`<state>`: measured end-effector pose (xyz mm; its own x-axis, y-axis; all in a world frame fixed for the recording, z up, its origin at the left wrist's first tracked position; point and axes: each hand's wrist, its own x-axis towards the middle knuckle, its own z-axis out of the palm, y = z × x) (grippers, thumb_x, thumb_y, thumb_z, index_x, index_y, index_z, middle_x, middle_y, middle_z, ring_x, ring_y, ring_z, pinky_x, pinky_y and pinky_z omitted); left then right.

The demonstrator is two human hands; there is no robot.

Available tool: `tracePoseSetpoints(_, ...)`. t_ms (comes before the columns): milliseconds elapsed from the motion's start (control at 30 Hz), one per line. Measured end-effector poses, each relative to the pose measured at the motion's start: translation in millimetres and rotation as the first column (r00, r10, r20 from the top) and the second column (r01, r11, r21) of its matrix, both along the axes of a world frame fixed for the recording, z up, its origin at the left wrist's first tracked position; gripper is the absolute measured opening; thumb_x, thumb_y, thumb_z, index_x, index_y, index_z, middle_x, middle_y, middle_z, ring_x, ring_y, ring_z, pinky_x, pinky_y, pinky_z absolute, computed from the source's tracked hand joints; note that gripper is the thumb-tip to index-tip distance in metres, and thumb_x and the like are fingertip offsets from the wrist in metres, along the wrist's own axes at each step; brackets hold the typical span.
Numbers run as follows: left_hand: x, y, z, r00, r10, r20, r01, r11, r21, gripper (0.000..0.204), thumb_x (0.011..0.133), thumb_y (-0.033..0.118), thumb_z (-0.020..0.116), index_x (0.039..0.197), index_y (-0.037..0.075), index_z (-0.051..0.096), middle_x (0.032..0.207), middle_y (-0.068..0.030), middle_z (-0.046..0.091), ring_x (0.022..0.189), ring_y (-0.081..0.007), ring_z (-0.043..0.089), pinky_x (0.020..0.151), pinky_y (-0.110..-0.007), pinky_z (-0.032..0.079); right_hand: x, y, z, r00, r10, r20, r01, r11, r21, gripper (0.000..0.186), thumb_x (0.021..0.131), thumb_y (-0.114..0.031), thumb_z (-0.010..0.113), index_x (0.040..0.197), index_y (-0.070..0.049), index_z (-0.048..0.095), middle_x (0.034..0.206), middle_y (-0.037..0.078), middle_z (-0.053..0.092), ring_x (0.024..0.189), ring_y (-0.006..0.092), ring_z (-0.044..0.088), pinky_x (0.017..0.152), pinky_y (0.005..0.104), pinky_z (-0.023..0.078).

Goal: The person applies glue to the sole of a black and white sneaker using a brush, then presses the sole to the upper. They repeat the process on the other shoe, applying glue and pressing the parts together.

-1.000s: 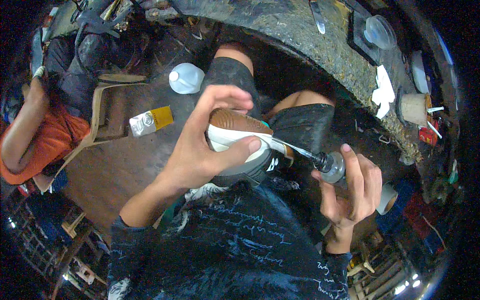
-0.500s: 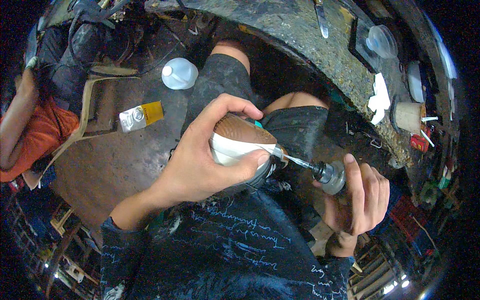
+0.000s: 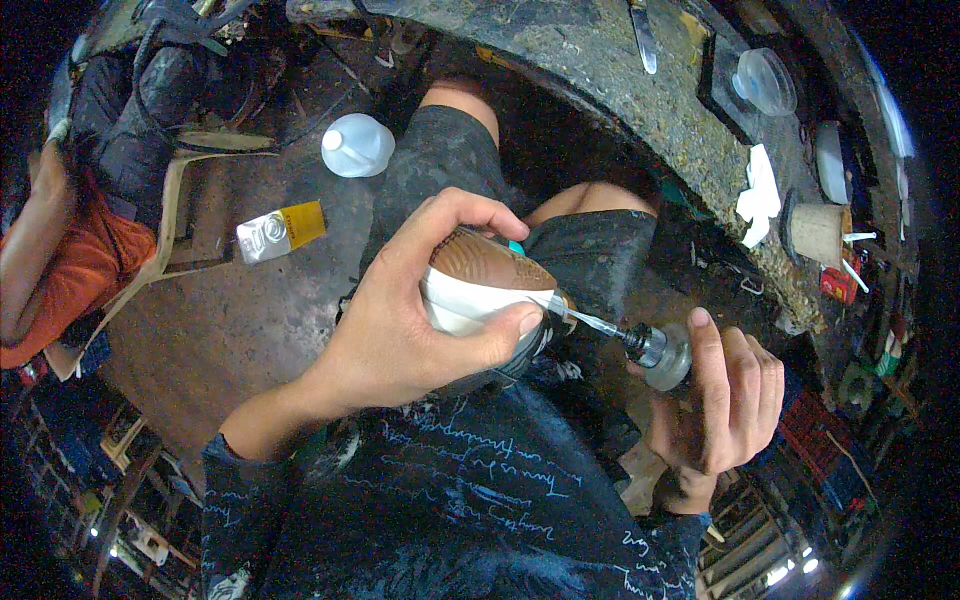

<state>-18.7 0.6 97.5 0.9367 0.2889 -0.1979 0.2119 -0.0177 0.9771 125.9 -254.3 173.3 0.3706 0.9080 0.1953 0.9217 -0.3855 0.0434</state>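
Observation:
My left hand [image 3: 385, 330] is closed round a shoe [image 3: 490, 268] whose brown ridged sole faces up, with a white sidewall below it and a dark upper mostly hidden underneath. The thumb presses on the white side while the fingers curl over the far edge. From the right, my right hand [image 3: 725, 400] grips an awl [image 3: 668, 358] by its round, greyish see-through handle. Its thin metal shank points left and meets the end of the shoe where sole and sidewall join. Whether the tip has gone in cannot be made out.
A translucent jug [image 3: 358, 146] and a yellow-and-silver packet [image 3: 280, 232] are on the floor at left. Beyond my knees runs a rough bench [image 3: 600, 60] bearing a knife [image 3: 643, 38], white scrap [image 3: 760, 198] and a clear plastic cup [image 3: 765, 82]. Another person in orange [image 3: 85, 270] sits far left.
Little differs. My right hand has shifted very slightly to the right with the awl, whose tip stays at the shoe's edge. The left hand keeps its hold.

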Motion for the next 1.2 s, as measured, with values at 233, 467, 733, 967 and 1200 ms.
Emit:
tracePoseSetpoints(233,0.9,-1.5,1.4,1.0,0.007,-0.016,-0.007,1.0,-0.014,0.058,0.084,0.015,0.086,0.136,0.005,0.06,0.134,-0.0089,0.067,0.125,-0.0184,0.063,0.111,-0.035,0.047,-0.6,-3.8,-1.0,1.0,-0.005,0.019,0.005,1.0,-0.009,0.048,0.102,-0.04,0.066,0.135,-0.008,0.078,0.109,0.018,0.07,0.092,0.0347,0.07,0.081,0.0489,0.056)
tracePoseSetpoints(467,-0.1,-1.0,5.0,0.997,0.015,-0.08,-0.022,0.996,-0.09,0.059,0.084,0.015,0.086,0.136,0.004,0.06,0.135,-0.0103,0.066,0.13,-0.0202,0.062,0.114,-0.036,0.045,-1.3,-3.9,-1.5,1.0,-0.013,0.011,0.013,1.0,0.018,0.057,0.091,-0.042,0.08,0.132,-0.003,0.078,0.106,0.017,0.073,0.09,0.0353,0.07,0.081,0.0473,0.056)
tracePoseSetpoints(733,-0.8,1.6,0.3,0.999,-0.004,-0.041,0.002,0.998,-0.061,0.061,0.083,0.016,0.086,0.136,0.003,0.06,0.138,-0.012,0.065,0.132,-0.0217,0.061,0.116,-0.037,0.044,-1.3,-6.3,-3.0,0.999,-0.04,0.014,0.04,0.999,0.0,0.05,0.108,-0.045,0.059,0.134,-0.007,0.079,0.11,0.018,0.071,0.093,0.0348,0.07,0.081,0.049,0.055)
tracePoseSetpoints(967,-1.2,1.3,2.2,0.998,0.006,-0.069,-0.012,0.997,-0.077,0.06,0.083,0.015,0.085,0.136,0.003,0.06,0.137,-0.0124,0.065,0.134,-0.0229,0.061,0.117,-0.039,0.044,-2.4,-5.1,-0.4,0.999,-0.034,-0.02,0.034,0.999,0.005,0.061,0.081,-0.038,0.091,0.129,-0.002,0.079,0.105,0.018,0.074,0.089,0.0359,0.07,0.081,0.046,0.056)
tracePoseSetpoints(1200,-2.3,1.0,1.7,0.997,0.01,-0.079,-0.017,0.996,-0.091,0.059,0.084,0.014,0.085,0.136,0.003,0.06,0.137,-0.0127,0.064,0.135,-0.0234,0.061,0.118,-0.039,0.044,-4.2,-10.5,-6.7,0.999,-0.053,0.007,0.053,0.999,-0.002,0.049,0.105,-0.043,0.063,0.135,-0.007,0.078,0.11,0.018,0.071,0.092,0.0347,0.07,0.08,0.0484,0.054)
